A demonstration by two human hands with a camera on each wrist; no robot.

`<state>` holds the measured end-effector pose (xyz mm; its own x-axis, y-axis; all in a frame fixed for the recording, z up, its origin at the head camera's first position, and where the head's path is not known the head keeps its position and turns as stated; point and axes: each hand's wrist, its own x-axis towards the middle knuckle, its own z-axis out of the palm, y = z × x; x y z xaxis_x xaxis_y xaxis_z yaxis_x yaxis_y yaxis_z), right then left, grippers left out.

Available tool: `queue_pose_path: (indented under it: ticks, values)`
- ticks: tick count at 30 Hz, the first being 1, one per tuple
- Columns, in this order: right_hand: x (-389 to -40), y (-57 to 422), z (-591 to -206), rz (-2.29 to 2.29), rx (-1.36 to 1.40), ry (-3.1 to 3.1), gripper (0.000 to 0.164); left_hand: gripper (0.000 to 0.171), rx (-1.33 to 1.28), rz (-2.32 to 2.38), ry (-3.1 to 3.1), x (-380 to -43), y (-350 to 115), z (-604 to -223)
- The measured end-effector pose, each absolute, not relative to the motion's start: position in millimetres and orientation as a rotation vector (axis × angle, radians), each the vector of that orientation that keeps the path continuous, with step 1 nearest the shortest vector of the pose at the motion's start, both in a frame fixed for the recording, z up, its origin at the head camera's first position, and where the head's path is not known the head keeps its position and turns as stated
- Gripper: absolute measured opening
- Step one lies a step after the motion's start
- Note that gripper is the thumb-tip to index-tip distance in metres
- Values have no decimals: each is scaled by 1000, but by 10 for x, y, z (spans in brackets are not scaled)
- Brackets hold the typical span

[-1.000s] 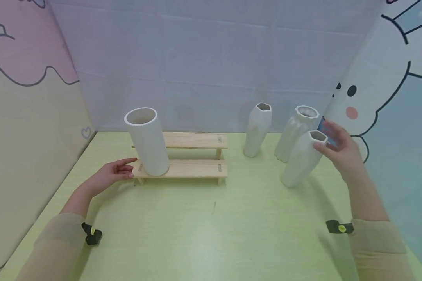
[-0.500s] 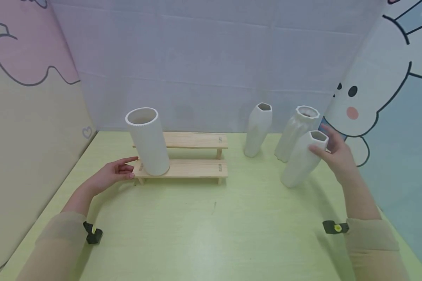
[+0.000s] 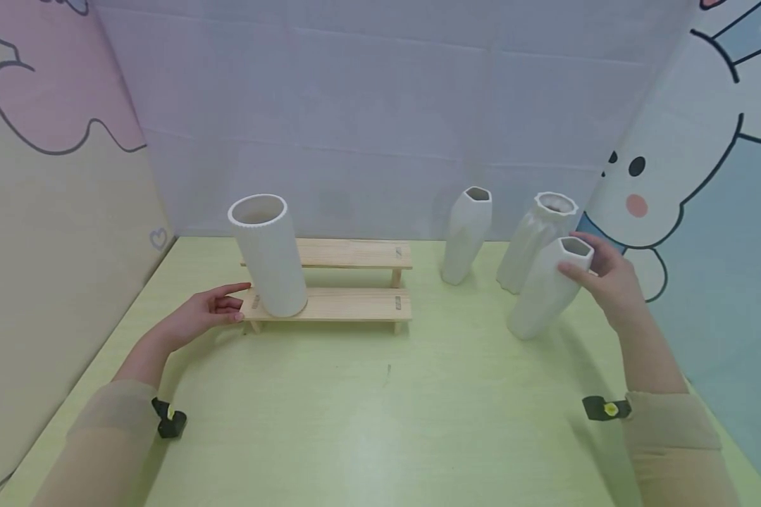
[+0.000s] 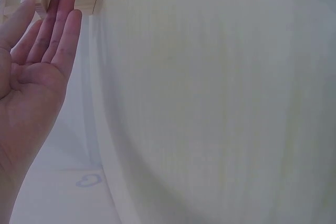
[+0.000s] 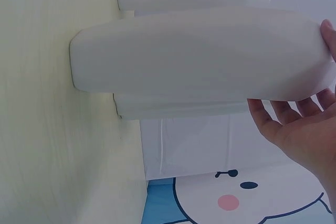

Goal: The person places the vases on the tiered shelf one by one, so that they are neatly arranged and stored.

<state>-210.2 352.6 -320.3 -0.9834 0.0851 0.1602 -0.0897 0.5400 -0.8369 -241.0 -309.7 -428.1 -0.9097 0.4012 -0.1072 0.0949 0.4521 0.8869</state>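
Note:
My right hand (image 3: 611, 274) grips the upper part of a faceted white vase (image 3: 542, 296). Its thumb lies on the near side of the neck and its fingers pass behind; the vase base appears to rest on the table. In the right wrist view this vase (image 5: 194, 56) stretches across the frame, the fingers curled at its mouth end. At the left, my left hand (image 3: 206, 317) holds the end of a two-step wooden shelf (image 3: 355, 303), thumb and fingers on either side of its board. A white cylindrical vase (image 3: 269, 260) stands on the shelf's lower step.
Behind the gripped vase stands a ruffled-mouth white vase (image 3: 533, 243). Another faceted white vase (image 3: 466, 236) stands left of it, near the back cloth (image 3: 380, 127). Printed cartoon walls border the pale table (image 3: 380, 408) left and right.
My right hand has moved left and closed round the neck of the faceted vase. The left hand stays at the shelf's end, and the vases keep their places.

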Motion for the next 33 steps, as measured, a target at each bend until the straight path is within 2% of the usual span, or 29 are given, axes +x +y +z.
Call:
queue_pose_path:
  ticks: [23,33]
  values:
    - [-2125,3395,-3097,1396,3,-2593,56,69,419,1433,2389,-2401,-3078,-4253]
    - [-2170,3199,-2849,1483,113,-2519,49,69,405,1437,2380,-2382,-3056,-4216]
